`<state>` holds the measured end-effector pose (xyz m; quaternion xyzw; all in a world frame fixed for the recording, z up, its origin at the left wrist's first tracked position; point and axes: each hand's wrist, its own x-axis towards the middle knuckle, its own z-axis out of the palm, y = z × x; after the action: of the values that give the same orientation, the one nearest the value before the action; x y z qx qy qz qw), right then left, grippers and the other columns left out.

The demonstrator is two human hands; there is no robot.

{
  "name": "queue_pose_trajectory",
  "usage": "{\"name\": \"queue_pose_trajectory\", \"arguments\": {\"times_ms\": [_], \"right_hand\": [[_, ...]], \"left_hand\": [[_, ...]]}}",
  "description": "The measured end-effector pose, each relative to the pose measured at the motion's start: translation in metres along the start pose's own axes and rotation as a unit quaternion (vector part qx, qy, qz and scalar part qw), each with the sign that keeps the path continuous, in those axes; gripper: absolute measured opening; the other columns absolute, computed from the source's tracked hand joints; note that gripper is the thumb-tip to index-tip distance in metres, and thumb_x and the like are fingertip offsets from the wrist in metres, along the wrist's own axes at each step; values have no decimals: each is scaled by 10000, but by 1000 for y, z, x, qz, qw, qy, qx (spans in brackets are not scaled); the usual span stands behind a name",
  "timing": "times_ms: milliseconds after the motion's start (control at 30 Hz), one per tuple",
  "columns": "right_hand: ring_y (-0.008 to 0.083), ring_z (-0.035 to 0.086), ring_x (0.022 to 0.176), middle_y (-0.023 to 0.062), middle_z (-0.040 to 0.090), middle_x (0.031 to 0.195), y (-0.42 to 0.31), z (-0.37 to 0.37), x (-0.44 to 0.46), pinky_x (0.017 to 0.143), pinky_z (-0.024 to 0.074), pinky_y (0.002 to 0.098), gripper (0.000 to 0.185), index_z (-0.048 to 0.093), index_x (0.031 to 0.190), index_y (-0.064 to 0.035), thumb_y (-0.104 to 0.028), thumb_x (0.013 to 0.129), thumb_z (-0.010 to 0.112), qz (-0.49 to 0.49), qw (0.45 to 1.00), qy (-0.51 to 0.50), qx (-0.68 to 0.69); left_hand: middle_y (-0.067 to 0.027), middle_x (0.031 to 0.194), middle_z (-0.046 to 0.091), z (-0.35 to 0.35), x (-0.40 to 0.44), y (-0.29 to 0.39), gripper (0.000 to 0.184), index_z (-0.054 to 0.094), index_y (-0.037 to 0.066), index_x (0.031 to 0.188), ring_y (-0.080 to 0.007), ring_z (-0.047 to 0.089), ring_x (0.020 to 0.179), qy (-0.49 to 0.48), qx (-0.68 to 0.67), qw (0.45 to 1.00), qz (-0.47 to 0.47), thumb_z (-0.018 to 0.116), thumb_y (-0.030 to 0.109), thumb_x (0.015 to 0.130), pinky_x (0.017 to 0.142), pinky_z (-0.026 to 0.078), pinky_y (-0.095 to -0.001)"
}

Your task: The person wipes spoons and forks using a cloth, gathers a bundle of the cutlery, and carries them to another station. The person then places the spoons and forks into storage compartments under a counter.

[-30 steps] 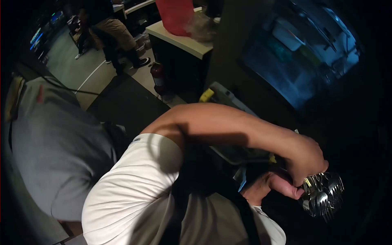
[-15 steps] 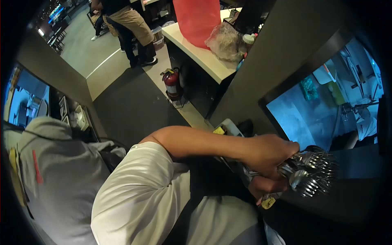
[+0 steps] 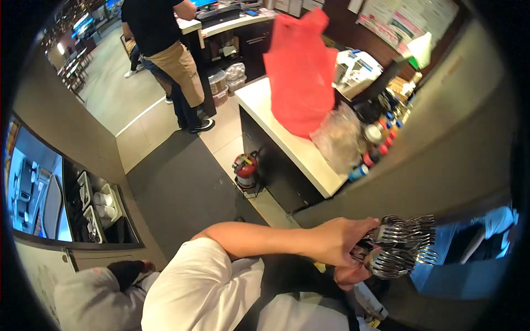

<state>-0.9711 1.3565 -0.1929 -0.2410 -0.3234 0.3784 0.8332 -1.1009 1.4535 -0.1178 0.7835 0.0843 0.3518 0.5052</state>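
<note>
A large bunch of metal forks [image 3: 402,245] sticks out to the right of my hands, tines pointing away from me. My left hand [image 3: 343,241] is closed around the handles from above, its arm reaching in from the lower left. Below it, my right hand [image 3: 352,276] is wrapped round the lower part of the same bunch, partly hidden by the left hand. The two hands are close together, and the handle ends are mostly hidden between them.
A counter [image 3: 326,174] holds a red bag [image 3: 301,77], a clear plastic bag [image 3: 338,138] and bottles. A fire extinguisher [image 3: 245,168] stands on the floor. One person [image 3: 160,44] stands ahead; another [image 3: 99,298] is at lower left. Cups [image 3: 105,204] sit in a left-hand shelf.
The view has swung up and brightened, showing more of the counter and left shelf. My hands have come up from the dark lower right with the forks. The person in grey has shifted lower.
</note>
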Motion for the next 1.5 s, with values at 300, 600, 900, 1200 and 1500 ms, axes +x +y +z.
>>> {"name": "queue_pose_trajectory", "arguments": {"times_ms": [300,600,900,1200,1500], "right_hand": [[321,476,1280,192,493,1363,177,116,57,1068,384,444,595,408,1389,22,-261,866,417,132,986,-100,9],[329,476,1283,199,491,1365,294,217,72,1069,388,450,597,403,1390,29,-244,859,415,320,907,-253,98],[352,529,1234,245,513,1328,392,317,54,1053,418,449,607,403,1358,99,-205,833,393,432,833,-308,158],[282,627,1013,174,637,1100,564,393,32,934,487,417,395,569,1148,54,-202,866,464,553,681,-471,94],[170,606,967,92,616,1119,642,521,-34,862,484,301,410,533,1215,24,-196,878,610,671,479,-567,-9]], "left_hand": [[-254,1053,617,-192,-70,-43,746,391,-10,1298,-437,616,984,149,26,983,-102,748,213,682,817,517,-472],[-300,1182,588,-295,-148,-25,825,352,-62,1323,-438,607,1061,304,81,909,-275,772,310,718,890,510,-461],[-278,1087,628,-359,-220,-9,748,407,-44,1273,-427,627,1014,499,111,795,-327,777,320,734,849,513,-455],[-268,1108,634,-461,-315,-31,759,440,-54,1261,-377,631,1057,647,97,649,-389,785,333,706,908,488,-410],[-70,1075,635,-506,-423,-44,549,514,-24,1202,-124,573,979,787,11,534,-307,753,147,738,898,461,-284]]}}
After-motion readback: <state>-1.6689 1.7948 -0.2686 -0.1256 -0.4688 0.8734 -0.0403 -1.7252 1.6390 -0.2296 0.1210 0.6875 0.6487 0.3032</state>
